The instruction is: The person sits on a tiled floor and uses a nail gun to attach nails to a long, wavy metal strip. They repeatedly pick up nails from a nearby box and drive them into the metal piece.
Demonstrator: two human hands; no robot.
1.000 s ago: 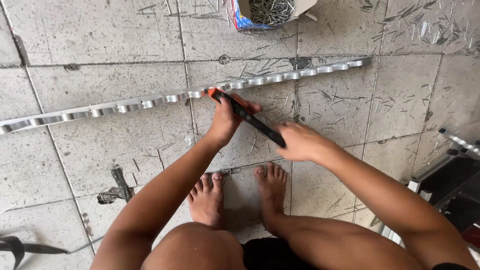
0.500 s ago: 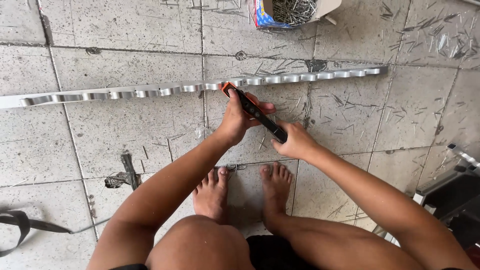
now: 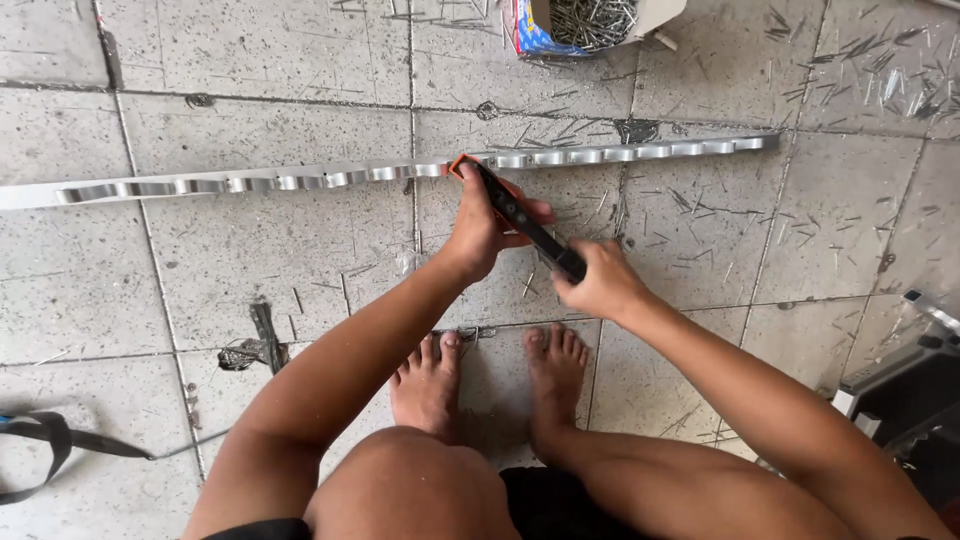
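Beyond the left hand [image 3: 480, 225], closed round the forward end of the black tool [image 3: 520, 215], lies the metal strip [image 3: 400, 172]; right hand [image 3: 600, 285] grips its rear end; advisable: keep tip flat against strip.

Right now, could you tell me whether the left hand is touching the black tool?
Touching. The head view shows the left hand wrapped around the black tool, with its fingers curled over the tool's shaft.

Both arms reach forward, left hand [image 3: 483, 222] and right hand [image 3: 600, 283] close together, fingers curled shut.
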